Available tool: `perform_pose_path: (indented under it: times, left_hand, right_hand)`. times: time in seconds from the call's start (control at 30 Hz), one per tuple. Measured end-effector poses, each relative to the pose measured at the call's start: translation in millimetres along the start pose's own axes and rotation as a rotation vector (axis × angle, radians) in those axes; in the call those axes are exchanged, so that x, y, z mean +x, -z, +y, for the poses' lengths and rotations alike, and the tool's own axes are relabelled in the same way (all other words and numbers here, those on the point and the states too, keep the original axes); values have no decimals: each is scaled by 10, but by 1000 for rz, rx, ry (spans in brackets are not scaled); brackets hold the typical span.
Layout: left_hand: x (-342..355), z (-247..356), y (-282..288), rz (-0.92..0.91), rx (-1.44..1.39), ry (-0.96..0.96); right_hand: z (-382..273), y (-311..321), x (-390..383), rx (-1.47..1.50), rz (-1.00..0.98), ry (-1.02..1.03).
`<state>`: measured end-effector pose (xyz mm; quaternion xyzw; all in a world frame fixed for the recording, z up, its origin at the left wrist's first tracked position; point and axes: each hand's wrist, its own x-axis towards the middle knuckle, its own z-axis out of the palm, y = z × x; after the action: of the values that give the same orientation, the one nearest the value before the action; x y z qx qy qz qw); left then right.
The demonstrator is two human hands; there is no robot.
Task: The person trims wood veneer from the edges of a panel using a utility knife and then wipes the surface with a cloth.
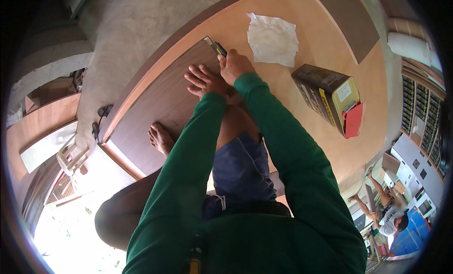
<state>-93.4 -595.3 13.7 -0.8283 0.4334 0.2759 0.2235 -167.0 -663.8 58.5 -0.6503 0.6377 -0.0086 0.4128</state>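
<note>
A dark brown wood-grain panel [165,85] lies on a larger light-wood board [330,156]. My left hand [206,81] rests on the panel with its fingers spread, holding nothing. Just to its right, my right hand [234,66] is closed around a box cutter [218,48], dark with a yellow mark. The cutter's tip points up and left, at the panel's far corner. Whether the blade touches the edge cannot be made out. My bare foot [161,138] is on the panel, left of my left hand.
A crumpled white paper [272,39] lies beyond my right hand. A dark rectangular can [325,95] with a red piece [353,120] at its end lies to the right. Another brown panel [349,21] is at the far right. A person [389,217] sits at the lower right.
</note>
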Motion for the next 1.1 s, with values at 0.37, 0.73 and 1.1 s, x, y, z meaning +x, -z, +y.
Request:
perform_pose_path:
  times: [0.37, 0.73, 1.1]
  left_hand:
    - [10, 11, -148, 167, -32, 18]
    - [-70, 32, 67, -18, 7, -7]
    - [67, -7, -147, 102, -24, 12]
  right_hand:
    - [23, -149, 95, -69, -51, 43]
    - [-105, -18, 203, -259, -204, 2]
    - [826, 34, -1027, -282, -332, -242]
